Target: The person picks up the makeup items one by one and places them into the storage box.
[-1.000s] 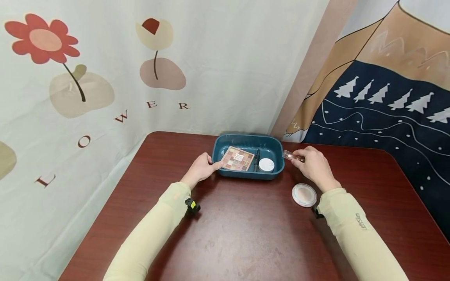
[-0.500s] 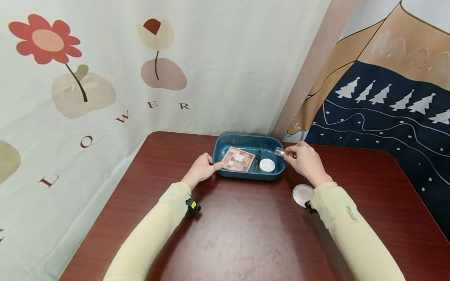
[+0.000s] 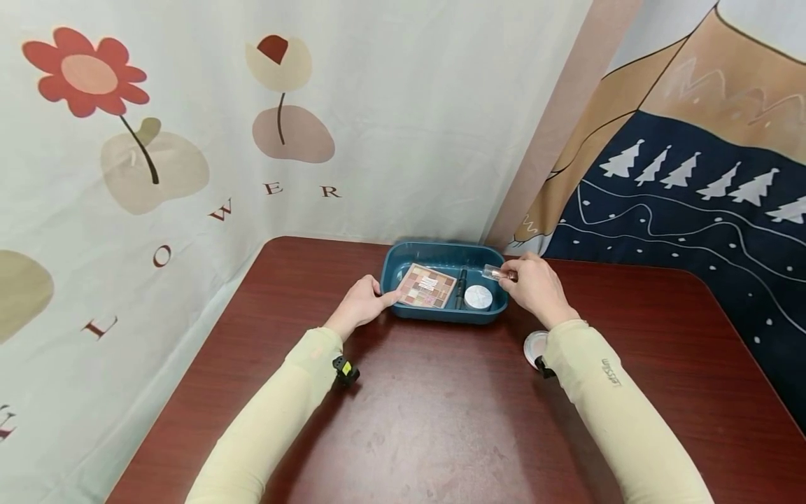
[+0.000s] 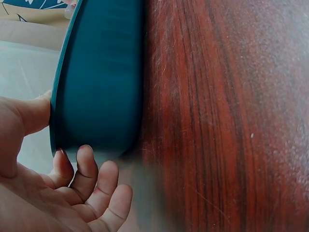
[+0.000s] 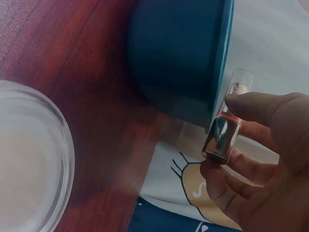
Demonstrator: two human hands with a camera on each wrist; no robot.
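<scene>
A dark teal plastic bin [image 3: 441, 316] stands near the table's back edge. My left hand [image 3: 364, 304] grips its left end, the thumb [image 4: 36, 113] over the rim and fingertips against the outer wall. My right hand [image 3: 535, 288] pinches a lipstick [image 5: 224, 133] with a clear cap and a shiny rose-brown base. It is held at the bin's right rim, the clear end pointing inward over the bin. Inside lie a square eyeshadow palette [image 3: 425, 285], a slim black cosmetic tube [image 3: 461, 288] and a round white-lidded container [image 3: 478, 298].
A round clear-edged powder compact [image 3: 533, 346] lies on the reddish-brown table [image 3: 441, 420], partly hidden by the right wrist. Printed curtains [image 3: 403, 140] hang right behind the table's back edge.
My right hand has moved left with the lipstick, from outside the bin's right end to over its rim. The right sleeve now covers more of the compact. My left hand stays put.
</scene>
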